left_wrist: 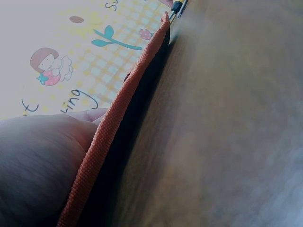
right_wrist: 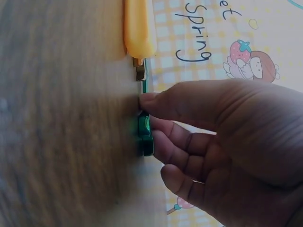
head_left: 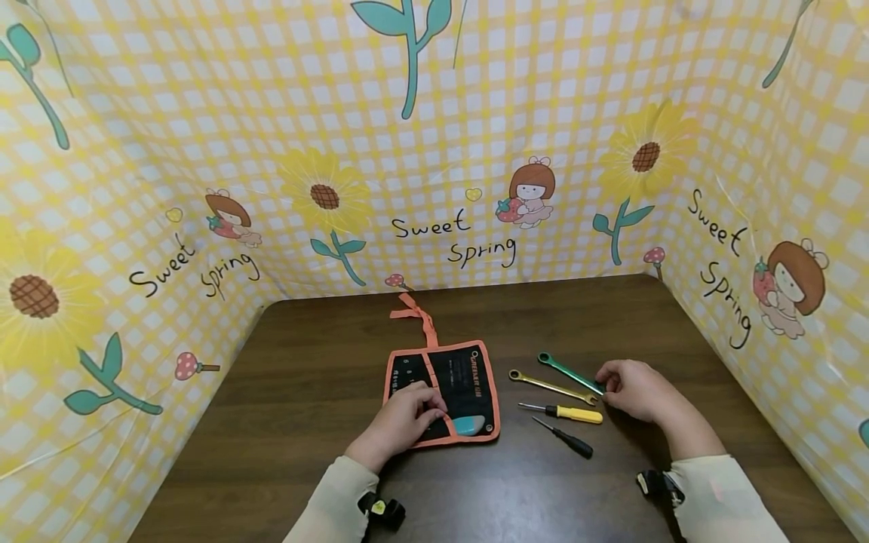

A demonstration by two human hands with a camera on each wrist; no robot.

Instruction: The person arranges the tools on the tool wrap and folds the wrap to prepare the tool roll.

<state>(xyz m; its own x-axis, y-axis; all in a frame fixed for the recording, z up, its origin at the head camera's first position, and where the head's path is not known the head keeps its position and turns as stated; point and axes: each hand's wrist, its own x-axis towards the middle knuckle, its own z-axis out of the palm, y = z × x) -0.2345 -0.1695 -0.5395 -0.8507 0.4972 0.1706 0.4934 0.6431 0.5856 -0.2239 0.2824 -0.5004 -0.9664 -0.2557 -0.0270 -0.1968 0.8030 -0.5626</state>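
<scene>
Pinched a green metal wrench in the right hand, with the left hand laid on a black fabric tool pouch edged in orange.
Held the wrench at its near right end between thumb and fingers, to the right of the pouch, with the ring end pointing away. Rested the left hand over the pouch's near left part, near the orange dividing band; could not fairly tell, with the fingertips mostly hidden, whether gripping anything there. Had, nearer the body than the wrench, a gold-coloured metal wrench, then a yellow-handled screwdriver, then a black-handled screwdriver, on a dark brown wooden table.
</scene>
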